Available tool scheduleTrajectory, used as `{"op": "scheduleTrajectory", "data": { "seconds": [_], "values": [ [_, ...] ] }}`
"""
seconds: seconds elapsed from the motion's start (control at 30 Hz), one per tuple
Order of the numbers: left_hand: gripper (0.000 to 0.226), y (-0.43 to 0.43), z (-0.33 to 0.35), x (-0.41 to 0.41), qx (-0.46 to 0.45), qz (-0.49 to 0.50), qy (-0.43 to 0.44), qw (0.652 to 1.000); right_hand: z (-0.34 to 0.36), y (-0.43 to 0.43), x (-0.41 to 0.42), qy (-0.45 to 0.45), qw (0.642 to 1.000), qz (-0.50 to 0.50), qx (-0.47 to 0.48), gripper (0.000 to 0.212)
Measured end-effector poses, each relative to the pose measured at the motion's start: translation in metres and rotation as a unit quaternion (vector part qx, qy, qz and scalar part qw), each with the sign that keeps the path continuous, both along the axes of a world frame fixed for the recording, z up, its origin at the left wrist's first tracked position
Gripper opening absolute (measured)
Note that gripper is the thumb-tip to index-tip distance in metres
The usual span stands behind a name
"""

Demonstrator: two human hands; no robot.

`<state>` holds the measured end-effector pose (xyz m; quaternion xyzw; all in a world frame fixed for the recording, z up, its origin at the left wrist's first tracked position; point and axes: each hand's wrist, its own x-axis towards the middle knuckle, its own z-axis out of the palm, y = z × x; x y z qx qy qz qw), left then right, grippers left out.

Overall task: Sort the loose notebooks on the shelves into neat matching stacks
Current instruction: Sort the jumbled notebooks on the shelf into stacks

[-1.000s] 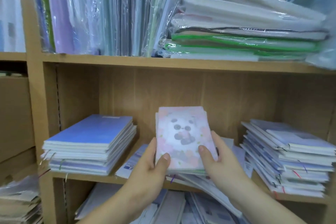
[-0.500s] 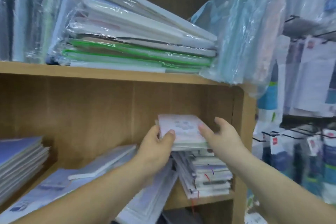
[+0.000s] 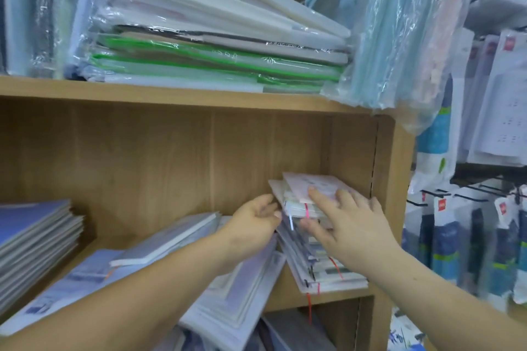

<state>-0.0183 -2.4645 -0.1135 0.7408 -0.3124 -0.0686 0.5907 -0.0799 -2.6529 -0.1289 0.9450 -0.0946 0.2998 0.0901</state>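
1. While your right hand (image 3: 346, 222) lies on the pink notebook (image 3: 302, 184) with straight, spread fingers, that notebook sits atop the right stack (image 3: 325, 269).
2. Your left hand (image 3: 253, 222), fingers relaxed, touches the stack's left edge.

A light-brown wooden shelving unit (image 3: 322, 299) fills most of the view, its upper shelf board (image 3: 142, 91) running above a plain back panel (image 3: 114, 157), while its right side panel (image 3: 395, 179) stands beside a black wire hook rack (image 3: 484, 172) in soft, even light.
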Motion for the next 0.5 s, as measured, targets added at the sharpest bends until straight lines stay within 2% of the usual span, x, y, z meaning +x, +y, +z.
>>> {"op": "scheduleTrajectory", "data": {
  "seconds": [0.1,0.17,0.27,0.33,0.43,0.5],
  "values": [
    [0.029,0.018,-0.008,0.004,0.089,0.018,-0.079,0.993,0.004,0.025,0.01,-0.035,0.998,0.045,-0.023,0.064],
    [0.018,0.034,-0.012,0.004,0.109,0.058,-0.125,0.984,0.007,0.039,0.017,-0.025,0.995,0.082,-0.042,0.058],
    [0.031,0.066,-0.023,0.007,0.222,0.084,-0.267,0.934,0.01,0.042,0.026,-0.017,0.996,0.068,-0.048,0.045],
    [0.038,0.098,-0.031,0.012,0.267,0.1,-0.328,0.901,0.009,0.037,0.028,-0.021,0.997,0.055,-0.055,0.04],
    [0.049,0.146,-0.041,0.021,0.27,0.126,-0.39,0.871,0.01,0.029,0.026,-0.022,0.997,0.062,-0.038,0.034],
    [0.052,0.176,-0.048,0.028,0.27,0.152,-0.397,0.864,0.01,0.026,0.024,-0.018,0.999,0.045,-0.01,0.025]
  ]
}}
